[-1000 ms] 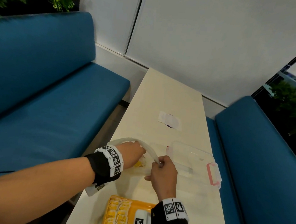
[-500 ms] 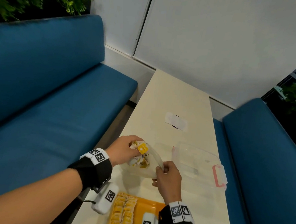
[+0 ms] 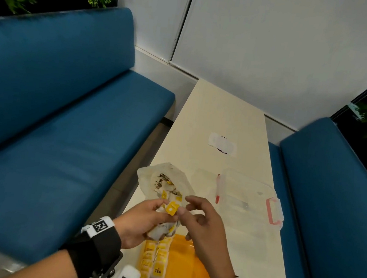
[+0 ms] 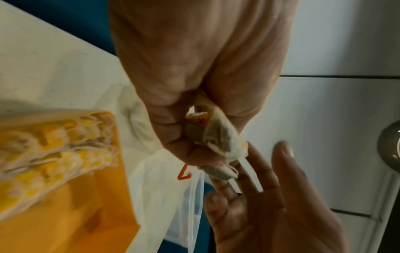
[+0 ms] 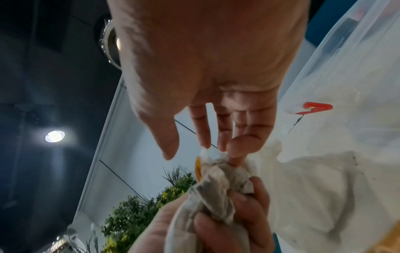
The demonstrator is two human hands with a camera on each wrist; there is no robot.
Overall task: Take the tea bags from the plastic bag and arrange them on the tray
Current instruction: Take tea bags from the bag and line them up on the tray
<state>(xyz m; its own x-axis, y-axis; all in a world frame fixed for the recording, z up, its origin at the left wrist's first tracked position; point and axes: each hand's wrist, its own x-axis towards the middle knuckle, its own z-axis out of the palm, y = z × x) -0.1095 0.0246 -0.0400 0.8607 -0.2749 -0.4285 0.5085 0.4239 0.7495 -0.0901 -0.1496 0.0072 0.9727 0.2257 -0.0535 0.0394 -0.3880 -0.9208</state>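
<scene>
Your left hand [image 3: 141, 221] is curled round a clump of tea bags [image 3: 164, 225], fingers and thumb wrapped about the crumpled white paper, with a yellow tag [image 3: 172, 208] sticking up at the top of the fist. The left wrist view shows the same: the bunch squeezed in the palm, its grey-white pouches poking out past the fingertips. Your right hand [image 3: 204, 229] holds nothing; its fingers are loosely spread, thumb and forefinger tips reaching in toward the tag and just touching the top of the bunch, as the right wrist view shows. I judge you are about to pick one bag out of the clump.

The clump hangs just above the near end of the orange tray [image 3: 185, 259], which lies on the bench [image 3: 220, 120] right under your hands. Two neat rows of tea bags [image 3: 153, 262] already run along the tray's left side, yellow tags overlapping, one marked TEA. The rest of the tray floor is bare orange, so the arranging looks partly done, perhaps under half.

The plastic bag [image 3: 164, 180] lies just beyond your hands, mouth open and slumped, with more bags and yellow tags visible inside; how many remain I cannot tell. So there is this handful to lay out, then further trips to the bag.

The tea bags look soft, wrinkled and tangled together, strings and tags mixed, so they may come away in pairs. To the right stands a clear lidded box [image 3: 248, 202] with a pink latch.
</scene>
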